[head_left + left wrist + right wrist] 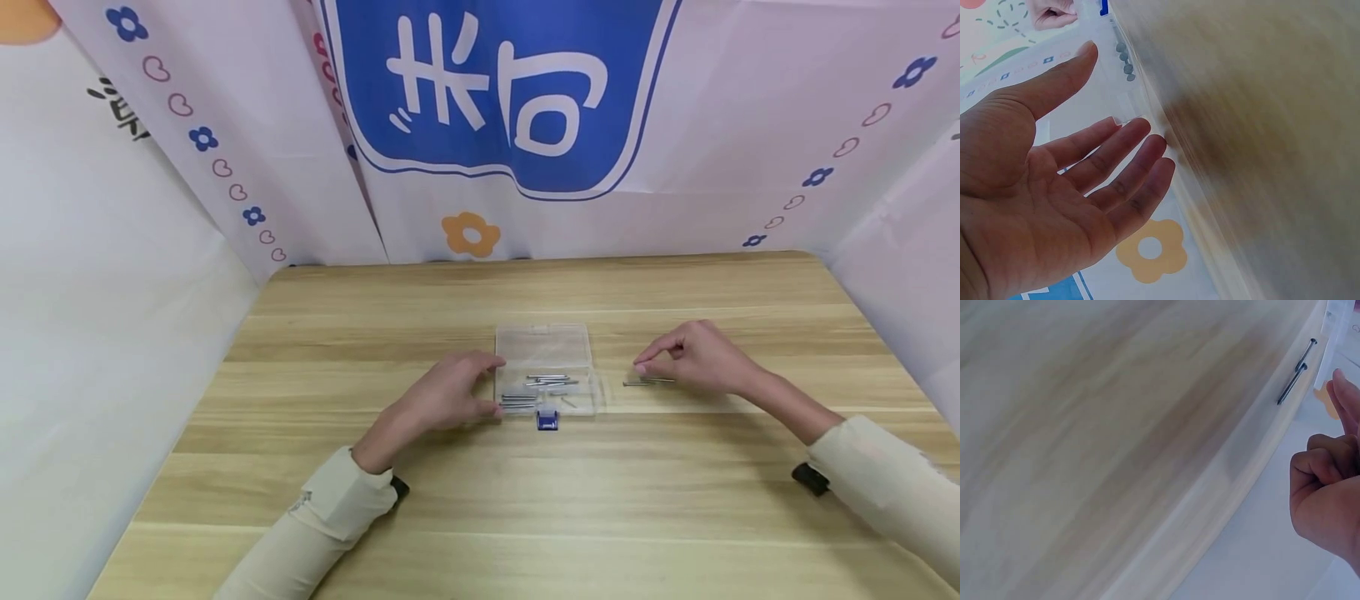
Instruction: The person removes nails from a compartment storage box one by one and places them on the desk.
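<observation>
A clear plastic box (597, 392) with its lid (543, 346) raised lies on the table; a blue latch (548, 420) is at its front. Inside are several metal nails (552, 380), some in the back part and some at front left. My left hand (448, 390) is at the box's left side, thumb and fingers spread apart, fingertips by its edge. Right of the box, two nails (1293, 383) lie on the tabletop, end by end. Just above them is my right hand (701, 357), thumb and index finger close together, other fingers curled. Nothing shows between its fingertips.
The wood-grain table (480, 517) reaches back to a white printed cloth (720, 150) with a blue sign and flowers. Cloth also hangs at both sides. Dark wrist devices (811, 478) sit under both cuffs.
</observation>
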A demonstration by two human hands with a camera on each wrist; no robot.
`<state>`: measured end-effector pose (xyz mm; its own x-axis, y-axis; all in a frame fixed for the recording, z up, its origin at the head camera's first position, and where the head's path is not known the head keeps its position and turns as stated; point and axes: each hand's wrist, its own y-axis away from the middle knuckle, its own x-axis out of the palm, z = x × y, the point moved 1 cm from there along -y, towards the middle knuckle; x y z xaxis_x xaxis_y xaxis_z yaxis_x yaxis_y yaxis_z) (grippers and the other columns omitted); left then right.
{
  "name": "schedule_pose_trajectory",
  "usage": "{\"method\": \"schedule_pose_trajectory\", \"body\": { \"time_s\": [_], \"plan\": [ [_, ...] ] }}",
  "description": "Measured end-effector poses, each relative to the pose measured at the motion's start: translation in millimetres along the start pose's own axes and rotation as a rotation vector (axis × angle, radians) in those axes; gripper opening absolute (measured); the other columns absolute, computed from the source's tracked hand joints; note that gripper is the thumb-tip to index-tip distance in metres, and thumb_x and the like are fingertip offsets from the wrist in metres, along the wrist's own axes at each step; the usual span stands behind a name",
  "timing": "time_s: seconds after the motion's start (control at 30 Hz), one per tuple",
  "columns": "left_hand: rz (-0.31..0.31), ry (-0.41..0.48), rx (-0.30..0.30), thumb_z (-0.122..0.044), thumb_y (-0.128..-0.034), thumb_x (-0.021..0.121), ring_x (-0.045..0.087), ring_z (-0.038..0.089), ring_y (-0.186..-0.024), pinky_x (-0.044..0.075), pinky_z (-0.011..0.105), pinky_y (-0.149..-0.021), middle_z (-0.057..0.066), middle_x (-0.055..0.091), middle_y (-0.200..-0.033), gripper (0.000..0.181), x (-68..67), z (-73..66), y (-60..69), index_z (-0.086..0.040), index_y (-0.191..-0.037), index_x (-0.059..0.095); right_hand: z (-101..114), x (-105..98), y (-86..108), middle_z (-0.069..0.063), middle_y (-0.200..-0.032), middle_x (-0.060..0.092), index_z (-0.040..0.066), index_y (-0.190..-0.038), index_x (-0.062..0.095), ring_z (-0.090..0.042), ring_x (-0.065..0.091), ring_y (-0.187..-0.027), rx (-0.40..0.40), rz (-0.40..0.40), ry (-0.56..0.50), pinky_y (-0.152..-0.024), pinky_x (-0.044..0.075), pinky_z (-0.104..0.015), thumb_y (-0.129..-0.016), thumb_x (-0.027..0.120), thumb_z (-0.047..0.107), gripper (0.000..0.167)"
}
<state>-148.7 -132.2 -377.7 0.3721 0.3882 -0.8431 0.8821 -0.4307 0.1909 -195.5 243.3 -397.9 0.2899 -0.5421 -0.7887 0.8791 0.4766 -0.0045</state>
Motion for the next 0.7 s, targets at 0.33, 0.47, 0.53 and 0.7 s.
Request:
{"method": "schedule_pose_trajectory", "body": {
  "time_s": [0.33,0.47,0.53,0.7],
  "plan": [
    [-0.005,-0.005,-0.005,-0.024,-0.0873,0.092,0.065,0.023,-0.12,0.055,0.044,-0.106,0.007,0.071,-0.136,0.072,0.2,0.3,0.4,-0.006,-0.15,0.061,15.4,18.6,-13.0,0.013,-0.052,0.032,0.017,-0.098,0.088,0.002,0.021,-0.049,-0.046,-0.018,-0.035,-0.049,0.021,-0.018,-0.093,0.085,0.019,0.006],
    [-0.011,-0.011,0.001,-0.024,-0.0873,0.092,0.065,0.023,-0.119,0.056,0.043,-0.106,0.007,0.071,-0.135,0.072,1.2,0.4,-0.2,-0.005,-0.15,0.061,21.3,24.0,-16.8,0.014,-0.051,0.029,0.017,-0.099,0.088,0.002,0.02,-0.048,-0.058,-0.014,-0.049,-0.049,0.021,-0.018,-0.094,0.085,0.02,0.007],
    [-0.013,-0.014,0.006,-0.024,-0.0872,0.092,0.065,0.023,-0.119,0.056,0.043,-0.105,0.007,0.071,-0.135,0.072,1.4,0.3,-0.1,-0.005,-0.149,0.061,24.3,25.6,-18.5,0.014,-0.051,0.029,0.017,-0.1,0.088,0.001,0.019,-0.048,-0.063,-0.013,-0.051,-0.049,0.021,-0.018,-0.094,0.085,0.021,0.008],
    [-0.013,-0.025,0.018,-0.024,-0.0876,0.092,0.065,0.024,-0.119,0.056,0.044,-0.105,0.009,0.071,-0.134,0.072,1.1,0.0,0.8,-0.004,-0.149,0.061,31.4,29.2,-22.8,0.014,-0.05,0.029,0.017,-0.1,0.088,0.001,0.019,-0.049,-0.068,-0.006,-0.061,-0.05,0.02,-0.019,-0.094,0.085,0.023,0.009]
  ]
}}
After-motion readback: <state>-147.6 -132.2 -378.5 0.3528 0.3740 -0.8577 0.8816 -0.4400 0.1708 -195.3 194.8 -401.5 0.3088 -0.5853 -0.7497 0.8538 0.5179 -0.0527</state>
